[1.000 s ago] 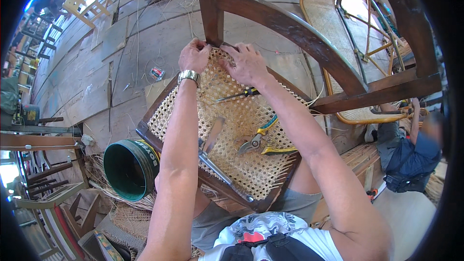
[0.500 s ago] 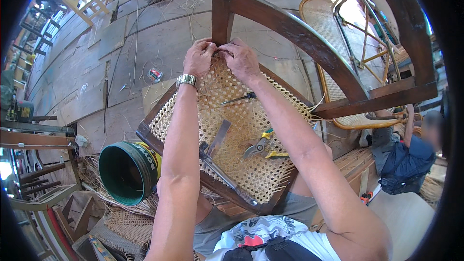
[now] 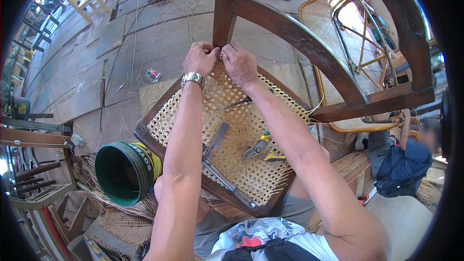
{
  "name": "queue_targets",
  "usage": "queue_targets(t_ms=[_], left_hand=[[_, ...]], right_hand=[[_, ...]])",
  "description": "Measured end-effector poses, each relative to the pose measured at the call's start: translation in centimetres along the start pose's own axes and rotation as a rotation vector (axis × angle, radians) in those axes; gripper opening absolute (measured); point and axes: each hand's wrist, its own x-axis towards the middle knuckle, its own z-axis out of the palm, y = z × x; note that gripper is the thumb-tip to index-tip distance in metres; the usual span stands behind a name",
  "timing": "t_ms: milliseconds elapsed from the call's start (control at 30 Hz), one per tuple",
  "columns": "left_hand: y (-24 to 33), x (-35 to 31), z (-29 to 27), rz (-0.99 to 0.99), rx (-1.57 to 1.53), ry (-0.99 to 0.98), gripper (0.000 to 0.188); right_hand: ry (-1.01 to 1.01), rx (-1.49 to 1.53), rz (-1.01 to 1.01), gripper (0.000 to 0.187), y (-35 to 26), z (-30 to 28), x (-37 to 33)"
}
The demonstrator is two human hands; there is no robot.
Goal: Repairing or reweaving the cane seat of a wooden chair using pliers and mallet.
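Note:
A dark wooden chair frame (image 3: 145, 135) lies before me, its seat woven with pale open cane (image 3: 261, 179). Both hands are together at the seat's far corner, by the foot of an upright post (image 3: 223, 14). My left hand (image 3: 199, 59), with a metal watch on the wrist, pinches thumb against fingers. Close beside it, my right hand (image 3: 239, 63) pinches too. What lies between the fingertips is too small to make out. On the cane rest a thin pointed tool (image 3: 234, 104) with a dark handle, hand pruners (image 3: 258, 149) with yellow-green handles, and a hammer-like metal tool (image 3: 224, 176).
A green-lined bucket (image 3: 123, 174) stands left of the seat, with cane strips around it. The chair's curved back (image 3: 299, 43) rises at the right. Beyond are a rattan-framed cane piece (image 3: 333, 82) and a seated person (image 3: 403, 164). A small packet (image 3: 153, 75) lies on the plank floor.
Both hands stay pinched at the same corner, with only slight finger shifts. The view has tilted slightly. The tools still lie on the cane.

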Motion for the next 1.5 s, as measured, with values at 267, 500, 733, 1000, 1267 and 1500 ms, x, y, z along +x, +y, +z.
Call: queue_targets(t_ms=[267,500,733,1000,1267,1500], left_hand=[[-0.8,-0.1,0.5,0.100,-0.053,0.032,0.026],[-0.6,-1.1,0.3,0.223,0.025,0.056,0.027],[0.5,-2.4,0.0,0.227,0.100,0.075,0.027],[0.6,-2.5,0.5,0.306,0.142,0.123,0.025],[-0.1,-2.3,0.8,0.331,0.125,0.155,0.024],[-0.4,-1.9,0.9,0.347,0.114,0.153,0.024]], right_hand=[[-0.040,-0.062,-0.023,0.012,0.3,0.2,-0.2],[0.007,-0.038,-0.014,0.010,0.3,0.7,-0.2],[0.054,0.043,-0.004,0.010,0.6,0.6,-0.4],[0.032,0.077,0.057,0.011,0.5,0.3,-0.4],[0.039,0.085,0.047,0.009,0.5,0.3,-0.4],[0.043,0.087,0.061,0.009,0.5,0.6,-0.4]])
